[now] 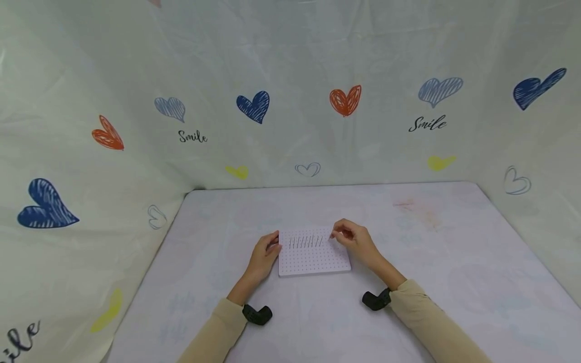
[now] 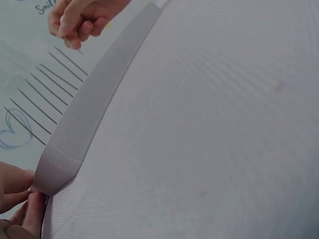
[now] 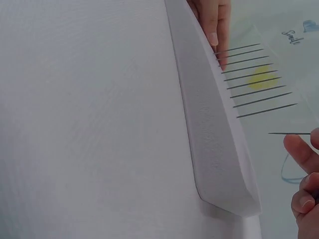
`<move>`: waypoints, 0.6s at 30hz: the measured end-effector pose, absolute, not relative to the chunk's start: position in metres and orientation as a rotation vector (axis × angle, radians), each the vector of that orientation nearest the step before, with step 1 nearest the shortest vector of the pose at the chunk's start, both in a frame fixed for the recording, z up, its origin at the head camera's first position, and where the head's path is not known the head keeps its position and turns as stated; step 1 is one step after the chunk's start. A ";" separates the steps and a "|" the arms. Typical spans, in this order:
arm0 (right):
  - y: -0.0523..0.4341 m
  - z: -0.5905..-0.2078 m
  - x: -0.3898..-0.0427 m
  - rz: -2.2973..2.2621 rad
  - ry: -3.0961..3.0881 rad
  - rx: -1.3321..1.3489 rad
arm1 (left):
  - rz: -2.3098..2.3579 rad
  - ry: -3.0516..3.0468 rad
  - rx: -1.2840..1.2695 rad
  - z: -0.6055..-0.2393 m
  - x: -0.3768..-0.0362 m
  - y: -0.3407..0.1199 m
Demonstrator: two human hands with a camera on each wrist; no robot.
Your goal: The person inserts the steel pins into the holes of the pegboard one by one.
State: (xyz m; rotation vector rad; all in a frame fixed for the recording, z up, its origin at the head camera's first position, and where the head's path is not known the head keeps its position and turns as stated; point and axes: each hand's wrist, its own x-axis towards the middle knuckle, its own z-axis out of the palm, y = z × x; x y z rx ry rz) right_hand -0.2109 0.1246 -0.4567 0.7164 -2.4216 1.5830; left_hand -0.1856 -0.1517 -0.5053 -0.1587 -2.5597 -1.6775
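Note:
A white board with rows of small holes (image 1: 314, 263) lies on the table. Several thin dark needles (image 1: 306, 242) stand in one row along its far part, leaning slightly. My left hand (image 1: 264, 256) holds the board's left edge between thumb and fingers, seen also at the board's corner in the left wrist view. Over the right end of the row, my right hand (image 1: 356, 239) pinches another thin dark needle (image 3: 286, 133) between thumb and forefinger. In the right wrist view that needle's free tip is apart from the board and beyond the last standing one.
The table (image 1: 218, 227) has a pale cloth with a faint reddish stain (image 1: 422, 212) at the far right. White curtains (image 1: 290, 141) printed with hearts rise behind and at both sides. A black wrist device (image 1: 257, 315) sits by each cuff.

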 end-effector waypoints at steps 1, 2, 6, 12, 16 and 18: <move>0.124 -0.463 -0.214 1.573 -2.423 0.717 | -1.683 -2.557 -0.156 -0.506 -0.186 -0.152; 0.124 -0.469 -0.216 1.568 -2.423 0.716 | -1.689 -2.554 -0.154 -0.506 -0.185 -0.152; 0.125 -0.488 -0.224 1.565 -2.447 0.719 | -1.682 -2.563 -0.151 -0.507 -0.185 -0.152; 0.124 -0.492 -0.225 1.574 -2.471 0.743 | -1.667 -2.578 -0.157 -0.506 -0.184 -0.151; 0.122 -0.492 -0.225 1.531 -2.480 0.765 | -1.670 -2.572 -0.155 -0.504 -0.185 -0.152; 0.121 -0.491 -0.225 1.508 -2.488 0.773 | -1.670 -2.569 -0.157 -0.504 -0.186 -0.152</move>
